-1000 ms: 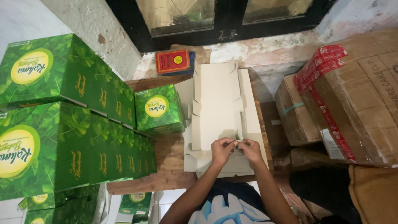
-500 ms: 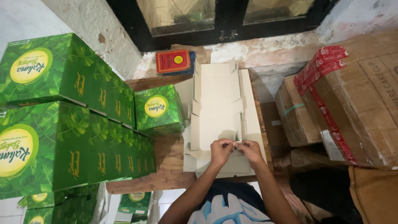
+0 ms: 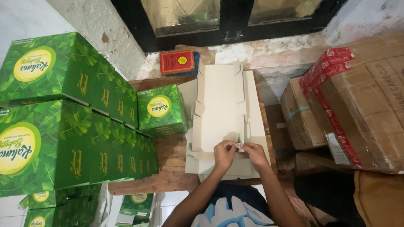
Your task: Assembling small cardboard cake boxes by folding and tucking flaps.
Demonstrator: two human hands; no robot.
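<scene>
One flat box blank (image 3: 221, 105) under two hands (image 3: 239, 152).

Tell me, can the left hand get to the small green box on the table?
Probably yes. The left hand rests on the flat cardboard blank, and the small green box stands just to its left on the wooden table, with nothing between them.

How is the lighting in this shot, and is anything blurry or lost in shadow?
Head view: soft, even light on the flat pale cardboard box blank and the stacked green printed boxes, all fairly sharp; left hand and right hand are slightly soft; dim reflections in the black-framed window; the lower right corner under the taped brown cartons sinks into dark shadow.
</scene>
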